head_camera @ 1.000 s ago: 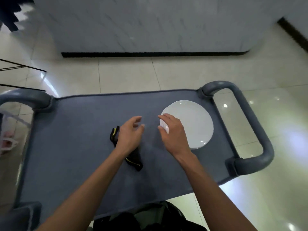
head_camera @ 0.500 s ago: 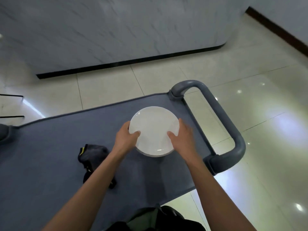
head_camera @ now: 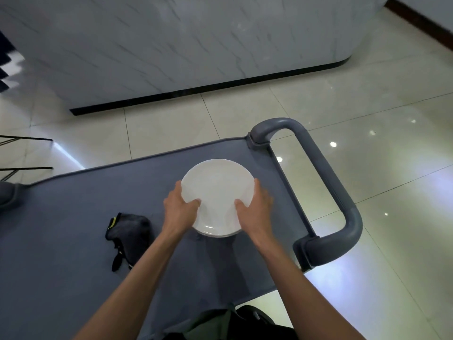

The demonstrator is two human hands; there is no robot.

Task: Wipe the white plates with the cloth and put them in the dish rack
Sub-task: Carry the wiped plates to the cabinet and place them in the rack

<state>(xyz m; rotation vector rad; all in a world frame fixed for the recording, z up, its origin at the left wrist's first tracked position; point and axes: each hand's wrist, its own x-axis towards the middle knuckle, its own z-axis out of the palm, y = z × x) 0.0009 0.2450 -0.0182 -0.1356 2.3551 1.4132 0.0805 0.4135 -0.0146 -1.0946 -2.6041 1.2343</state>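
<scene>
On top of the grey cart, near its right handle, two hands are holding a white plate. Left hand is gripping the left edge, with its thumb lying on the plate's face. Right hand is gripping the right edge the same way. More plate rims are peeking out just under the near edge. Left of the hands, a dark cloth is lying crumpled on the cart, not touching anything else.
</scene>
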